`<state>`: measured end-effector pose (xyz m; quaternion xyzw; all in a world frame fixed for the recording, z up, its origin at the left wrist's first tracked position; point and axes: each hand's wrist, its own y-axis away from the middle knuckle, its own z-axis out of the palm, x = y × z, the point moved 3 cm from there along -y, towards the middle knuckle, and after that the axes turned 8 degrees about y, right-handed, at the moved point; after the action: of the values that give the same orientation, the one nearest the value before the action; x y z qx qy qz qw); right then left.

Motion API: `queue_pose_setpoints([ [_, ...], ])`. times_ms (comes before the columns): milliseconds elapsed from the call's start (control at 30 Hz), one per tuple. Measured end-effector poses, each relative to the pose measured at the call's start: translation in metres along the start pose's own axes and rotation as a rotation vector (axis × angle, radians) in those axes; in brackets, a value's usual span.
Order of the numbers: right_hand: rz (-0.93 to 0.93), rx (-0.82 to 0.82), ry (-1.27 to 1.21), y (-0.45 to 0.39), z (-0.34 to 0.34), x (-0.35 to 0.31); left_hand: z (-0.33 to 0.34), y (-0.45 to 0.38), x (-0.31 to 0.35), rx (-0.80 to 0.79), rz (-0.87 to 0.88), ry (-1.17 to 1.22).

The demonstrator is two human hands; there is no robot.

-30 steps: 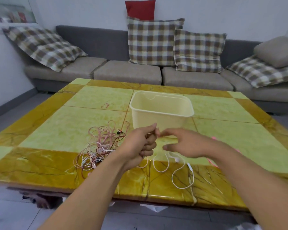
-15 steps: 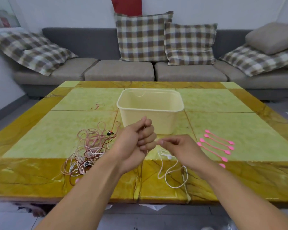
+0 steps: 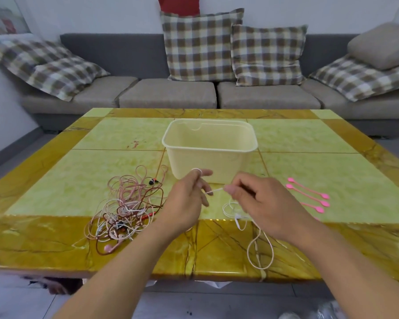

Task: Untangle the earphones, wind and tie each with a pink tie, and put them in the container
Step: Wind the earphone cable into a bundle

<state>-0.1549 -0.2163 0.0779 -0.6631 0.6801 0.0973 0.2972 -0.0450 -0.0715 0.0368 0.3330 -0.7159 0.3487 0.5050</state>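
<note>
My left hand (image 3: 189, 199) has the white cord (image 3: 260, 249) looped round a finger; my right hand (image 3: 263, 203) pinches it. The slack trails over the table's (image 3: 55, 238) near edge, so it may snag or slip off my finger.

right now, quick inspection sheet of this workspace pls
surface: green and yellow tiled table, glossy.
job's things: cream container at centre, nothing seen inside; pink ties on its right.
clutter: nothing seen on the table.
grippers: left hand has the white earphone cable looped over a finger; right hand pinches the same cable.
cables: tangled earphones, pink, white and brown, lie left of the hands; the white cable trails over the near edge.
surroundings: grey sofa with checked cushions behind.
</note>
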Motion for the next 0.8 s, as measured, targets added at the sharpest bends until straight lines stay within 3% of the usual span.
queue_pose_setpoints([
  [133, 0.029, 0.231, -0.127, -0.007, -0.007, 0.011, 0.015, 0.01, 0.006, -0.224, -0.267, 0.317],
  [267, 0.133, 0.347, -0.288, -0.014, -0.006, 0.026, 0.028, 0.021, 0.018, -0.427, -0.353, 0.423],
  [433, 0.276, 0.353, -0.38, -0.019, 0.002, 0.04, 0.037, 0.029, 0.023, -0.592, -0.424, 0.641],
  [533, 0.363, 0.248, -0.393, -0.02, 0.012, 0.05, 0.041, 0.034, 0.024, -0.676, -0.401, 0.722],
  [633, 0.402, 0.098, -0.461, -0.019, 0.021, 0.052, 0.04, 0.036, 0.028, -0.694, -0.378, 0.803],
  [800, 0.406, 0.078, -0.524, -0.018, 0.02, 0.053, 0.032, 0.029, 0.035, -0.533, -0.308, 0.881],
])
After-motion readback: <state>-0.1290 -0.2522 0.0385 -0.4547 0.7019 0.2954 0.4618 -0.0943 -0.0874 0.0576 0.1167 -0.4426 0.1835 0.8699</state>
